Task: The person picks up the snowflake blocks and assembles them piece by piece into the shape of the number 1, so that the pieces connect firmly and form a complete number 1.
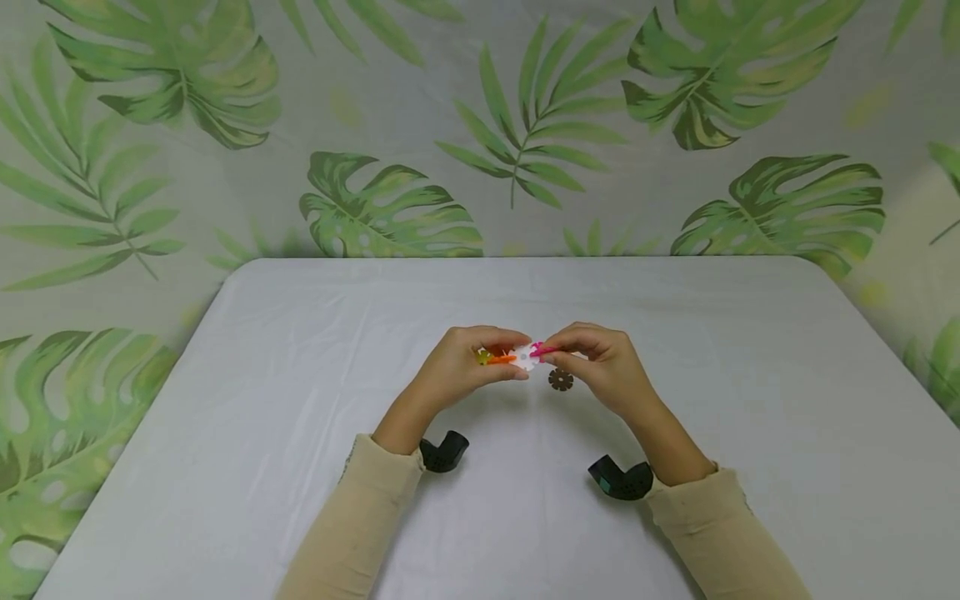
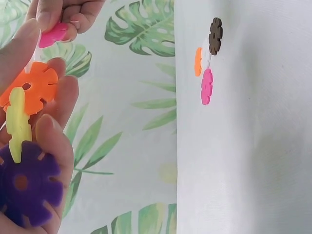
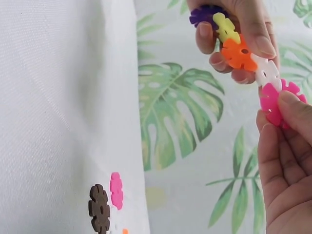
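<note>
Both hands meet over the table around a chain of notched plastic flower discs. My left hand (image 1: 465, 362) holds its purple disc (image 2: 39, 187), yellow disc (image 2: 17, 119) and orange disc (image 2: 44, 80) along the fingers, the thumb near the white disc (image 3: 268, 73). At the white end, my right hand (image 1: 607, 362) pinches bright pink (image 3: 271, 105) disc material between thumb and fingers. Pink shows on both sides of the white edge; I cannot tell whether it is one disc or two, or how deep the slots sit.
A loose brown disc (image 1: 555, 381) lies on the white table (image 1: 300, 333) under the hands. Close to it are a pink disc (image 2: 207, 87), an orange disc (image 2: 197, 62) and a white disc (image 2: 206, 54). Leaf-printed cloth (image 1: 390, 208) hangs behind the table.
</note>
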Demonstrator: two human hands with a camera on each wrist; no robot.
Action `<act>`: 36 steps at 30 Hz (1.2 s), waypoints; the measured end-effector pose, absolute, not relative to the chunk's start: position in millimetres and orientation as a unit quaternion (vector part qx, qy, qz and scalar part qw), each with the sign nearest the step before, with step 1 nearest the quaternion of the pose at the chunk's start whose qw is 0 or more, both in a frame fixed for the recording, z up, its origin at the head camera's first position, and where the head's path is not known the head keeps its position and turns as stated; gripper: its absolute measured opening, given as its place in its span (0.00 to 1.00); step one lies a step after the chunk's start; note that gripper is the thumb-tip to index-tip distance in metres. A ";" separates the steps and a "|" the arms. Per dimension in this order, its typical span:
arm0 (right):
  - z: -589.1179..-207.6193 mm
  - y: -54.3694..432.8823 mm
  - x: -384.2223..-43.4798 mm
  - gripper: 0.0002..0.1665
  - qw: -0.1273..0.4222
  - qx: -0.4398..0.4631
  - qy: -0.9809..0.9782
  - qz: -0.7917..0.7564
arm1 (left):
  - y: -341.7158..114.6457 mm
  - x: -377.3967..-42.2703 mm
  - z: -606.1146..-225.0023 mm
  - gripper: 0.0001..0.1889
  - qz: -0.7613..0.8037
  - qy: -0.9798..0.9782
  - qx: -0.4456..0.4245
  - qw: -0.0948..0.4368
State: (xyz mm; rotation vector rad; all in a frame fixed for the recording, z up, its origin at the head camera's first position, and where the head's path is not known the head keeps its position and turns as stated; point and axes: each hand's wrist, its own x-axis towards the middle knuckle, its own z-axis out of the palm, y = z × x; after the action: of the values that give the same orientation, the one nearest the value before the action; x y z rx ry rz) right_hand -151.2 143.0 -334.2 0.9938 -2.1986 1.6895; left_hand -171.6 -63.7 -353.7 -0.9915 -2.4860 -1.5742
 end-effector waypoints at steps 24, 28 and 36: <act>-351.6 154.1 -162.1 0.10 0.093 0.285 -0.754 0.585 | -67.2 -173.0 -351.4 0.24 -0.487 -0.815 -0.313 0.008; -348.0 150.4 -158.4 0.11 0.083 0.272 -0.752 0.594 | -67.4 -173.2 -351.1 0.26 -0.483 -0.814 -0.323 0.013; -335.1 140.7 -148.5 0.09 0.061 0.256 -0.754 0.602 | -66.6 -172.3 -351.3 0.25 -0.492 -0.794 -0.355 0.038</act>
State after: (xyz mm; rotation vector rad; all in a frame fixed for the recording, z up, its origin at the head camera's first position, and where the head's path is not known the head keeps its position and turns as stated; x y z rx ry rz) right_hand -148.5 140.7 -335.1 0.7754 -2.2807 1.8213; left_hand -172.3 -66.6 -351.3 -1.0900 -2.4371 -1.5087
